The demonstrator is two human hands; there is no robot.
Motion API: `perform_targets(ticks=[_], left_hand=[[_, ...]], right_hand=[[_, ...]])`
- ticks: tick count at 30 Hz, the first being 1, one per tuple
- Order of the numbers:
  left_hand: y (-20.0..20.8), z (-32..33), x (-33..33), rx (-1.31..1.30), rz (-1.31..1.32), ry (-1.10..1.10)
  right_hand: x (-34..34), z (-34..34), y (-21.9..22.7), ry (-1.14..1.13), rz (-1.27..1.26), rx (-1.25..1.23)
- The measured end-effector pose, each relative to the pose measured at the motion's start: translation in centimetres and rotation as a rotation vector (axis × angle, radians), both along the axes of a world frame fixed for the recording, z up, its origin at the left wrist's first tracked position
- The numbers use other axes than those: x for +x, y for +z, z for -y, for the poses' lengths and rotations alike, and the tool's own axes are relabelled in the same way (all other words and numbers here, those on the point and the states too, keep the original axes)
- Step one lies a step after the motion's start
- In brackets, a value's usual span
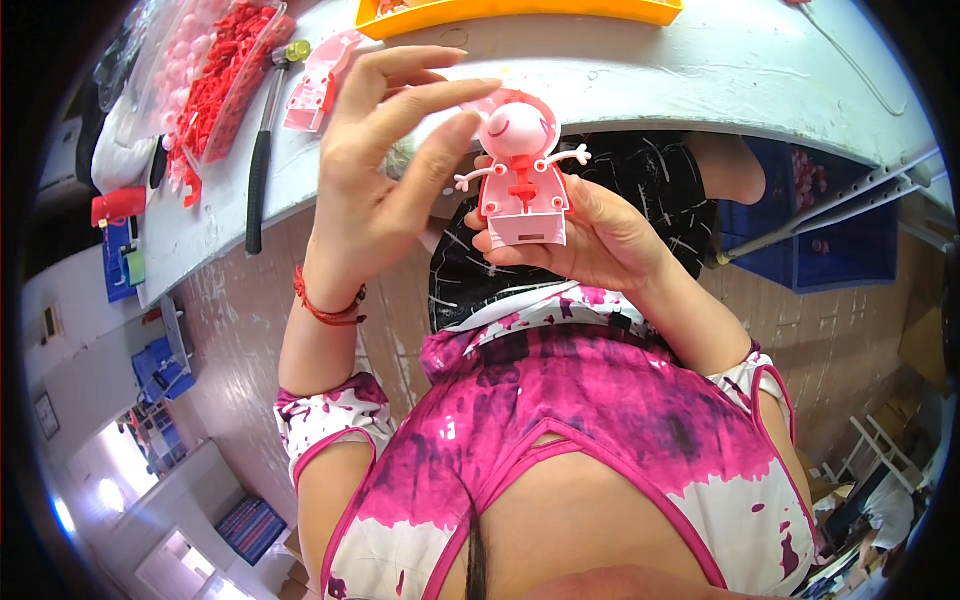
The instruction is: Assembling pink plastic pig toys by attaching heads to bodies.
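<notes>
A pink plastic toy figure half-shell [523, 198] stands upright in my right hand [615, 235], its inner side showing. My right fingers wrap behind it and the thumb presses its right edge. A pale pink ball [513, 128] sits in the round head part. Two small pale arms stick out at the sides, and a red piece [522, 180] lies in the middle of the body. My left hand [385, 160] is raised beside the head part, fingers spread, with thumb and index fingertips close to its left edge. Whether those fingertips touch the shell I cannot tell.
On the white table [700, 75] lies a screwdriver-like tool with a black handle [257, 190], beside another pink shell [322, 85]. A clear tray [240, 125] holds red parts and pink balls. A yellow tray [520, 22] stands at the far edge, a blue bin [850, 240] below right.
</notes>
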State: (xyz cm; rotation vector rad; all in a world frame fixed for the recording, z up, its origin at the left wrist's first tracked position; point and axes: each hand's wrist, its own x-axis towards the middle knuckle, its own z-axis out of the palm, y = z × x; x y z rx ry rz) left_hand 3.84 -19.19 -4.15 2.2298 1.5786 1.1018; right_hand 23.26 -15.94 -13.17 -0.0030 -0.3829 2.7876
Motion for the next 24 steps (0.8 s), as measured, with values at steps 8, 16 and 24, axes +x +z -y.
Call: perform_targets(ticks=[8,16,24], left_hand=[[0.6,1.0,1.8,0.011,-0.007,-0.013],[0.5,0.4,2.6,-0.002,-0.147,-0.048],[0.5,0.2,2.1,-0.124,-0.125,-0.063]], right_hand=[[0.0,0.0,-0.6,-0.015,-0.062,-0.046],[-0.1,0.2,0.0,-0.05,0.006,0.013],[-0.4,0.2,-0.8,-0.034,0.0,0.04]])
